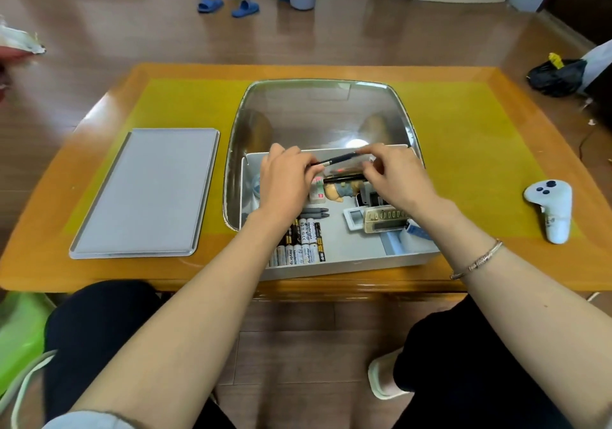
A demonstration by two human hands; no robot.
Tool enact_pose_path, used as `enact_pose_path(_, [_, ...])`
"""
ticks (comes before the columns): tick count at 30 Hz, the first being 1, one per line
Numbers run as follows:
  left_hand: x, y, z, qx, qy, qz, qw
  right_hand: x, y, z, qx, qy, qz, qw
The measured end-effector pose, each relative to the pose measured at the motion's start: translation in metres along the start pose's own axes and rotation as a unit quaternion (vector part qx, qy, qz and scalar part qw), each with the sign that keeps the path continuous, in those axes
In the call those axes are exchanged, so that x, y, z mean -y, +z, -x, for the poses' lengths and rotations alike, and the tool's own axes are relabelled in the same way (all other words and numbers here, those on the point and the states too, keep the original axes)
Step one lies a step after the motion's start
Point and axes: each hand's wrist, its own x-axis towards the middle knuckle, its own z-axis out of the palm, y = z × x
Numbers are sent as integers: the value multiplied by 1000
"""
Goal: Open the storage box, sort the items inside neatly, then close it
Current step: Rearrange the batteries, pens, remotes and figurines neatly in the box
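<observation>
Over the far end of the open box (334,264), which sits mid-table (463,163) with its clear lid (324,113) tipped back, I have the left hand (284,180) and right hand (394,176) curled round opposite ends of a black pen (337,158), held clear of the clutter. My worry is the crowding below: setting it down blind could knock the figurine (341,191) or roll it into the batteries (301,243) lined up near the front. A loose pinch would drop it crooked.

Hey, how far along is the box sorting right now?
Done: the box is open, its grey lid set aside on the table, and the batteries lie in rows. In hand: left hand and right hand hold a black pen over the box. Left: remaining items, then closing.
</observation>
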Motion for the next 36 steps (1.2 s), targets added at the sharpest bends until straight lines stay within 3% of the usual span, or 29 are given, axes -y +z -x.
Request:
enact_pose_path(3, [-3,-7,13,10,-24,18,999,15,6,0,-2,19,-120,993])
enact_pose_path(7, [-11,-7,29,43,-43,73,995,31,13,-2,-7,95,-297,950])
enact_pose_path(15, [-3,-7,52,144,-46,85,985,48,32,-3,7,133,-349,927])
enact_pose_path(23, [19,-6,70,363,-116,-2,924,46,50,0,70,60,-229,969])
enact_pose_path(27, [18,-4,71,390,-130,-46,910,49,64,5,129,-34,-98,986])
enact_pose_path(36, [19,-2,70,421,-138,-64,894,55,85,-3,172,-79,44,981])
